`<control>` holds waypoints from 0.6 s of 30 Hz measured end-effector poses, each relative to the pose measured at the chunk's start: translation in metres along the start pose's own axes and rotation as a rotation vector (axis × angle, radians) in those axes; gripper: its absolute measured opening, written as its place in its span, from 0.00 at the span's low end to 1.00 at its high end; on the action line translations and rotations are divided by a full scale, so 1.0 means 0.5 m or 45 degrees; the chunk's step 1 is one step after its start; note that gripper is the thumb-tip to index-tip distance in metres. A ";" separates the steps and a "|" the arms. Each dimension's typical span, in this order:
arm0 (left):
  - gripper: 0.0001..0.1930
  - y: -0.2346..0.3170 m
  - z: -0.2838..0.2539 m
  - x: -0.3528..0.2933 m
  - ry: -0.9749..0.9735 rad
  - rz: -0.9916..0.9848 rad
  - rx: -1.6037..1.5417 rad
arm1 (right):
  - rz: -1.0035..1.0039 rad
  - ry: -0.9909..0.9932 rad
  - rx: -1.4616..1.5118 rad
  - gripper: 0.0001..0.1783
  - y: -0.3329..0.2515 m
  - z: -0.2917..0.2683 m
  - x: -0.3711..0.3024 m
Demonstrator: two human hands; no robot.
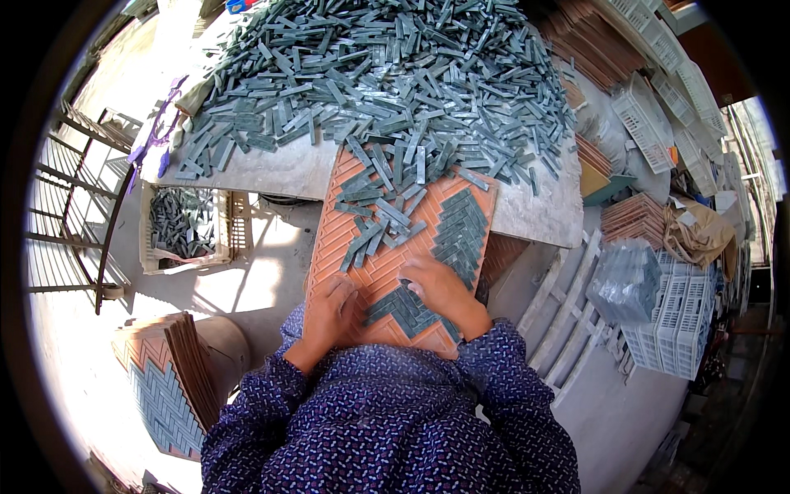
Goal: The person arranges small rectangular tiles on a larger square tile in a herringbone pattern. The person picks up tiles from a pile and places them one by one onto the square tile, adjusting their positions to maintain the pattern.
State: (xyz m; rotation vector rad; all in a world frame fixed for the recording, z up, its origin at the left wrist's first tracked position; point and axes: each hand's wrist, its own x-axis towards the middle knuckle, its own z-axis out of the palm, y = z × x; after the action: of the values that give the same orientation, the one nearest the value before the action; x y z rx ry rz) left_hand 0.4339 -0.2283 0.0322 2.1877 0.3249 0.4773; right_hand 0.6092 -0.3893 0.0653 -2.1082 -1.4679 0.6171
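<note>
An orange tray (323, 247) with herringbone grooves slopes from the table edge down to my lap. Dark green stone tile strips (461, 235) fill its grooves along the right side, and more fitted strips (405, 311) lie near its lower edge. A loose heap of strips (383, 216) rests across its upper half. My right hand (438, 286) is closed over the tray's middle, a dark strip showing at its fingertips. My left hand (329, 309) hovers over the lower left grooves with curled fingers; what they hold, if anything, is hidden.
A large pile of strips (387, 74) covers the table (288, 169). A crate of strips (146, 247) stands on the floor at left, near stacked herringbone trays (169, 395). White plastic crates (671, 321), a wrapped bundle (625, 280) and slatted pallets (564, 305) stand at right.
</note>
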 end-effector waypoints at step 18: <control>0.13 -0.032 -0.007 0.109 0.090 -0.351 -0.207 | -0.130 0.619 -0.152 0.15 -0.020 0.025 0.072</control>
State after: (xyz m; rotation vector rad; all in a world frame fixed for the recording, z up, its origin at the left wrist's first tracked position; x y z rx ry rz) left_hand 0.4798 -0.1948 0.0337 1.9348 0.5962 0.4123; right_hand 0.6057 -0.3505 0.0585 -2.0616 -1.3411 -0.0296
